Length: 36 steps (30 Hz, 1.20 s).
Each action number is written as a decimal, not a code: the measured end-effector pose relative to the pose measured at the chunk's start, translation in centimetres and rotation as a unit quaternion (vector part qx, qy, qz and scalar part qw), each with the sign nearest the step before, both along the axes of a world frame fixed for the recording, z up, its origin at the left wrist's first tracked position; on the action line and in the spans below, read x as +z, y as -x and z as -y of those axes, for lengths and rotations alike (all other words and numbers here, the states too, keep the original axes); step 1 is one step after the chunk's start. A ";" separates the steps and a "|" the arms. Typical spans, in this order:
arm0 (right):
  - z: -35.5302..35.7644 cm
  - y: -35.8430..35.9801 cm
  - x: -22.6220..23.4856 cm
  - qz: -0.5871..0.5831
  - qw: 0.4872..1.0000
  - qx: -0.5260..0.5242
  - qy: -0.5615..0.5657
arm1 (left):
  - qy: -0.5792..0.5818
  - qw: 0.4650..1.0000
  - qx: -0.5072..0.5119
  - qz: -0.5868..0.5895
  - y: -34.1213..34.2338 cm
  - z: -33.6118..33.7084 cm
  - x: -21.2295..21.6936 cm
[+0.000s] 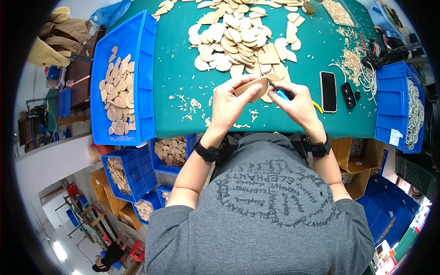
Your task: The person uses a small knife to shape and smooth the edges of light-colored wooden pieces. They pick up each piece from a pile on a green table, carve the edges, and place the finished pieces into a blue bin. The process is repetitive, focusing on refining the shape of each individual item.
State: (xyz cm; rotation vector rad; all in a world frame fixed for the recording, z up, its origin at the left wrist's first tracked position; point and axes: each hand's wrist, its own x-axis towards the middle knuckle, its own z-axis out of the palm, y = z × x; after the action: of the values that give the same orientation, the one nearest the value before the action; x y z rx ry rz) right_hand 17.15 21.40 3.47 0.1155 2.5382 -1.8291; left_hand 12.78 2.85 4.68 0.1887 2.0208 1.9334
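Observation:
My left hand [229, 101] is closed on a flat beige piece [251, 85] with a rounded edge, raised a little above the green tabletop [176, 80]. Closed around a pair of pliers-like cutters [281, 94] with blue handles, my right hand [297, 101] brings the dark jaws to the right end of that piece. The jaw tips are partly hidden, so whether they bite cannot be made out. A yellow handle end [317, 107] shows beside my right wrist. Just beyond both hands lies a large pile of similar beige pieces [233, 41].
At left, a blue bin [147, 78] holds many beige pieces. A phone [328, 91] and a small black device [348, 95] lie right of my hands. Small beige scraps [352, 62] are scattered around. Another blue bin [392, 103] with pale loops stands at the right edge.

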 end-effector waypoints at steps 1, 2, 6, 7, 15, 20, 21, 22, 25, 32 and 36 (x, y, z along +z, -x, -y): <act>0.0 0.0 -0.2 -0.007 1.000 -0.002 -0.004 | 0.002 1.000 0.000 -0.005 0.0 0.1 -0.1; 0.1 0.1 -0.6 -0.013 1.000 -0.004 -0.008 | 0.003 1.000 -0.001 -0.011 0.0 0.2 -0.3; 0.8 0.1 -1.2 -0.008 1.000 -0.003 -0.010 | -0.003 1.000 0.009 0.008 0.1 0.9 -0.5; 0.9 0.2 -1.3 0.002 1.000 -0.012 0.008 | 0.003 1.000 0.027 -0.003 0.1 1.4 -0.5; -1.6 -0.5 -2.3 0.018 0.997 -0.072 0.028 | 0.414 0.687 0.478 -0.359 5.0 17.6 -2.9; -1.6 -0.8 -2.7 0.008 0.997 -0.073 0.021 | 0.404 0.854 0.113 -0.308 5.1 7.7 -9.6; -1.6 -0.9 -2.9 0.013 0.997 -0.075 0.011 | 0.419 0.869 0.024 -0.262 4.7 4.5 -11.8; -1.7 -1.0 -2.9 0.018 0.997 -0.076 0.003 | 0.422 0.874 -0.019 -0.240 4.0 1.8 -13.1; -1.6 -1.6 -2.7 0.033 0.996 -0.086 0.018 | 0.484 0.842 -0.020 -0.236 4.4 -1.1 -17.4; -0.9 -1.9 -2.5 0.067 0.995 -0.065 -0.017 | 0.262 0.962 -0.074 0.002 5.0 1.5 -16.2; -0.2 -1.1 -1.9 0.100 0.993 -0.001 -0.058 | -0.010 0.996 -0.028 0.084 4.1 1.9 -11.8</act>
State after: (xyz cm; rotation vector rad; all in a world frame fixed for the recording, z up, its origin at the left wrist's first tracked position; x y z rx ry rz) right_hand 18.29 21.62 1.53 0.2884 2.5030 -1.5794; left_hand 8.69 1.00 -7.14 0.0830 1.8675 1.8697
